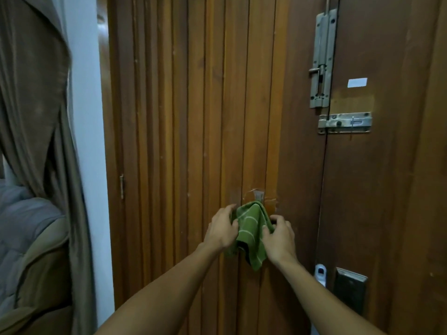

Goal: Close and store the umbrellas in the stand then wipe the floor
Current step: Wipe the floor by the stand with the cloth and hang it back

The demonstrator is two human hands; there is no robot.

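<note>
A green cloth with pale stripes hangs from a small clear hook stuck on the ribbed wooden door. My left hand grips the cloth's left edge. My right hand holds its right edge, fingers curled on the fabric. Both arms reach straight forward at about waist height. No umbrella or stand is in view, and the floor is out of frame.
The door's right leaf carries a vertical metal bolt, a horizontal latch and a dark lock plate. A brown curtain hangs at the left beside a white wall strip, with a grey-cushioned seat below.
</note>
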